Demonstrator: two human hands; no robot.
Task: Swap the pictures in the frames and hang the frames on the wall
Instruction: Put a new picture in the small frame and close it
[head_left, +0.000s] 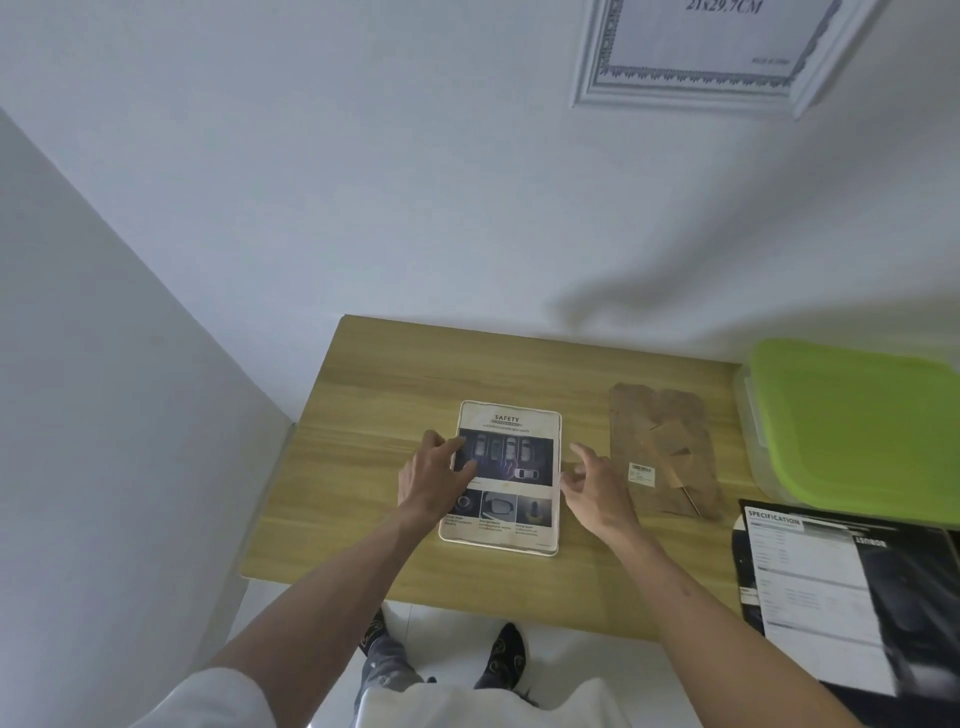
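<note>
Lying flat near the middle of the light wooden table (363, 395), the white-rimmed picture frame (502, 548) holding a "SAFETY" car leaflet is getting steadied by the left hand (435, 478), whose loosely spread fingers are resting on its left edge, probably to stop it sliding. Just off the frame's right edge, the right hand (597, 493) is hovering open and holding nothing. A brown cardboard backing board (670, 415) is lying apart to the right, likely awaiting refitting, while a second white ornate frame (701, 85) is hanging on the wall above.
</note>
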